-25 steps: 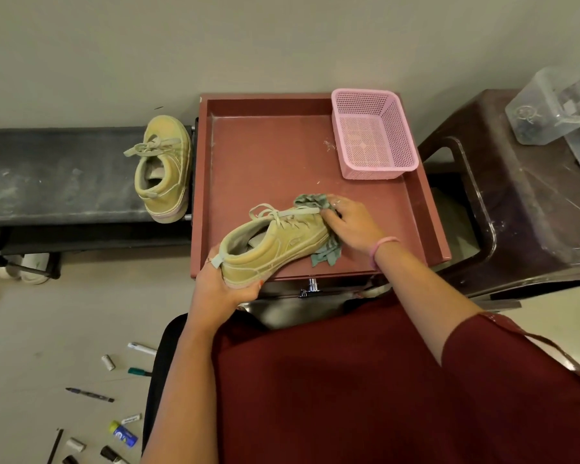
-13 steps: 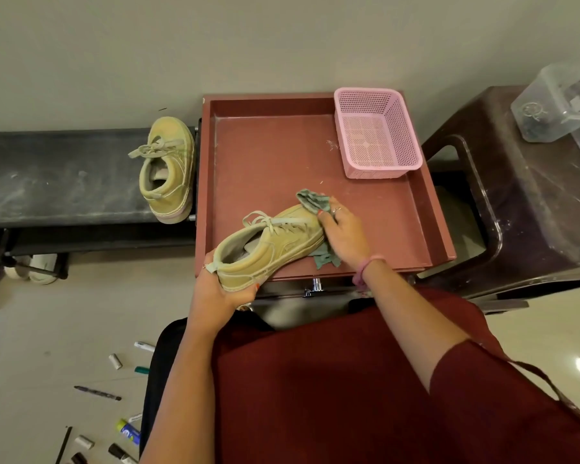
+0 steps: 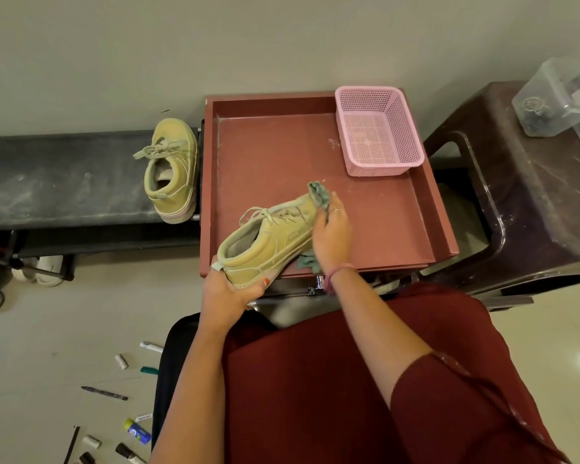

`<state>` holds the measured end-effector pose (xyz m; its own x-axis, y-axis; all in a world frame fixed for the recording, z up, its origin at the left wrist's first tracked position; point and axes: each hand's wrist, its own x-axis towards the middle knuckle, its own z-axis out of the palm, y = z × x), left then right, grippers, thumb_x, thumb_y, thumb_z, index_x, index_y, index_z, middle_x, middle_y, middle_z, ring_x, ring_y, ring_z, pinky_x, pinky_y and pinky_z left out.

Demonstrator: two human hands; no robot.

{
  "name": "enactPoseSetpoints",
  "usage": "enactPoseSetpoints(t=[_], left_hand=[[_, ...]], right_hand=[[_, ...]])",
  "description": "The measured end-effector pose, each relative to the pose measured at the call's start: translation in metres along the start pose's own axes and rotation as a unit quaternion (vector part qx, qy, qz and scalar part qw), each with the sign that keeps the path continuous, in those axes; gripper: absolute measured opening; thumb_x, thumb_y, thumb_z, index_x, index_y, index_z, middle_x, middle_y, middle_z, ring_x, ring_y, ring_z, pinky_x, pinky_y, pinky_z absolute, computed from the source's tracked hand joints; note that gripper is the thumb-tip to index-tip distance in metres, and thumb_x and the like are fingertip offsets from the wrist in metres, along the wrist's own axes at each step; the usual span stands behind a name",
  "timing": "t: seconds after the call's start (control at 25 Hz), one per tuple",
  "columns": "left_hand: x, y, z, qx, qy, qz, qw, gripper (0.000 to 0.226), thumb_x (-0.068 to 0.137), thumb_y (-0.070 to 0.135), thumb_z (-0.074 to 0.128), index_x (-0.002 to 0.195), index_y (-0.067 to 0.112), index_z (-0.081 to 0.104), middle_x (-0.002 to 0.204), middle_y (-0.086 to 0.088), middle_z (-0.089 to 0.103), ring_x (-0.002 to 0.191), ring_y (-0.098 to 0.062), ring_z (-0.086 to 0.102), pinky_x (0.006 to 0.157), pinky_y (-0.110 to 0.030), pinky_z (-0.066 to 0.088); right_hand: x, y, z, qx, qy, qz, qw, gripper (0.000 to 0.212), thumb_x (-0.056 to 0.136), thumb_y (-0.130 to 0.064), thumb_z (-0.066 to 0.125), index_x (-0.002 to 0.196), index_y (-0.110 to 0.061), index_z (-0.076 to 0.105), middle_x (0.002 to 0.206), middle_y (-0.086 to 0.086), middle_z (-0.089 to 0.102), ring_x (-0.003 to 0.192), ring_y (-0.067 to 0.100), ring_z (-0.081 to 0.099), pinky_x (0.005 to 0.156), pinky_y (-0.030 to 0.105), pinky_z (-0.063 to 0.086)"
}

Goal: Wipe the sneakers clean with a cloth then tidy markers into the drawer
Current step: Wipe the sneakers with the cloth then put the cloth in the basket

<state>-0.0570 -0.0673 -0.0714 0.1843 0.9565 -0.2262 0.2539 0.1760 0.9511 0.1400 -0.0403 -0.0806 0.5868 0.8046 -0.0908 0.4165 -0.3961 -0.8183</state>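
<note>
Markers (image 3: 105, 393) and caps are seen scattered on the floor (image 3: 47, 346) at lower left, beside a dark chair edge. Above them, a dusty black bench (image 3: 64, 179) runs along the wall, and a second sneaker (image 3: 173, 169) is stood on its right end, laces up, just beside the drawer.

At centre, a yellow sneaker (image 3: 272, 237) is held tilted over the front edge of an open red drawer (image 3: 265, 145), heel toward the wearer and toe pointed up and to the right. The heel is gripped from below by the left hand (image 3: 230, 293), its fingers curled round the sole and back.

A green cloth (image 3: 319, 194) is pressed against the toe by the right hand (image 3: 330, 236), whose fingers are closed on the bunched fabric; a loose end of the cloth is seen hanging below the palm onto the drawer floor. A pink band is worn on that wrist.

A pink mesh basket (image 3: 379, 132) is set in the drawer's far right corner. Farther right, a dark brown stool (image 3: 533, 202) carries a clear plastic container (image 3: 549, 98). A maroon garment fills the foreground.
</note>
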Motion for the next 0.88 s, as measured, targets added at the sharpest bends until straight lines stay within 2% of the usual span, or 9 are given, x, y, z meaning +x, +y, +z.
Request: enactPoseSetpoints(t=[0.08,0.12,0.28,0.44,0.52,0.64,0.72,0.8,0.88], left_hand=[[0.0,0.001,0.001,-0.004,0.003,-0.008,1.0,0.064,0.07,0.0,0.083,0.127,0.01,0.055,0.111,0.01,0.067,0.097,0.009,0.064,0.077,-0.005,0.047],[0.0,0.001,0.001,-0.008,0.006,-0.014,1.0,0.064,0.07,0.002,0.083,0.127,0.01,0.055,0.111,0.012,0.067,0.096,0.011,0.063,0.076,-0.004,0.047],[-0.001,0.002,0.004,-0.016,0.021,-0.02,0.999,0.055,0.073,0.005,0.082,0.122,0.017,0.059,0.108,0.016,0.067,0.095,0.012,0.063,0.078,-0.007,0.049],[0.002,-0.004,-0.001,-0.032,0.011,-0.037,0.999,0.039,0.075,0.013,0.079,0.112,0.019,0.067,0.105,0.003,0.074,0.099,-0.011,0.069,0.089,-0.038,0.056],[0.002,-0.005,-0.002,-0.027,0.003,-0.033,0.999,0.04,0.072,0.021,0.078,0.11,0.023,0.068,0.105,0.004,0.074,0.1,-0.014,0.069,0.088,-0.04,0.056],[0.002,-0.003,-0.002,-0.026,0.007,-0.029,0.999,0.045,0.074,0.016,0.082,0.111,0.034,0.063,0.109,0.013,0.071,0.103,-0.002,0.066,0.087,-0.023,0.052],[0.002,-0.001,-0.002,-0.025,0.006,-0.034,0.999,0.044,0.077,0.011,0.08,0.106,0.037,0.06,0.106,0.02,0.068,0.098,0.009,0.063,0.082,-0.011,0.049],[0.002,-0.001,-0.001,-0.024,0.001,-0.035,0.999,0.046,0.077,0.008,0.079,0.11,0.034,0.059,0.108,0.021,0.065,0.095,0.013,0.062,0.078,-0.005,0.047],[0.001,0.001,0.0,-0.031,-0.001,-0.03,0.999,0.05,0.077,0.006,0.079,0.118,0.025,0.059,0.11,0.018,0.066,0.096,0.013,0.062,0.077,-0.004,0.048]], right_hand=[[0.03,0.001,-0.008,0.012,-0.034,0.05,0.998,0.026,0.098,-0.022,0.037,0.105,-0.011,0.06,0.111,0.006,0.06,0.092,0.021,0.057,0.084,0.038,0.048],[0.035,0.002,-0.008,0.029,-0.045,0.042,0.998,0.026,0.097,-0.025,0.038,0.105,-0.014,0.06,0.11,0.004,0.061,0.093,0.019,0.055,0.087,0.038,0.047],[-0.027,-0.008,0.014,0.056,0.001,-0.021,0.998,0.044,0.099,-0.025,0.037,0.142,-0.017,0.042,0.153,-0.001,0.03,0.141,0.015,0.023,0.118,0.034,0.015],[-0.104,-0.023,0.041,0.098,-0.028,-0.061,0.993,0.049,0.1,-0.022,0.035,0.148,-0.018,0.027,0.156,-0.011,0.006,0.145,0.006,-0.005,0.119,0.032,0.003],[-0.092,-0.026,0.043,0.087,-0.007,-0.047,0.995,0.048,0.101,-0.02,0.034,0.149,-0.017,0.026,0.157,-0.01,0.004,0.145,0.006,-0.007,0.119,0.032,0.002],[-0.032,-0.025,0.034,0.037,0.037,0.001,0.999,0.046,0.101,-0.021,0.033,0.147,-0.016,0.033,0.156,-0.004,0.021,0.143,0.015,0.016,0.118,0.033,0.013],[0.019,-0.019,0.019,0.044,0.007,0.028,0.999,0.037,0.097,-0.03,0.036,0.129,-0.021,0.054,0.132,-0.002,0.053,0.106,0.014,0.053,0.097,0.039,0.045],[0.06,-0.02,-0.004,0.052,-0.07,0.075,0.993,0.031,0.094,-0.03,0.042,0.103,-0.011,0.065,0.091,0.002,0.064,0.072,0.012,0.052,0.07,0.035,0.046],[0.083,-0.026,-0.022,0.051,-0.15,0.127,0.979,0.031,0.091,-0.027,0.048,0.091,-0.001,0.066,0.088,0.01,0.065,0.078,0.018,0.054,0.076,0.037,0.044]])
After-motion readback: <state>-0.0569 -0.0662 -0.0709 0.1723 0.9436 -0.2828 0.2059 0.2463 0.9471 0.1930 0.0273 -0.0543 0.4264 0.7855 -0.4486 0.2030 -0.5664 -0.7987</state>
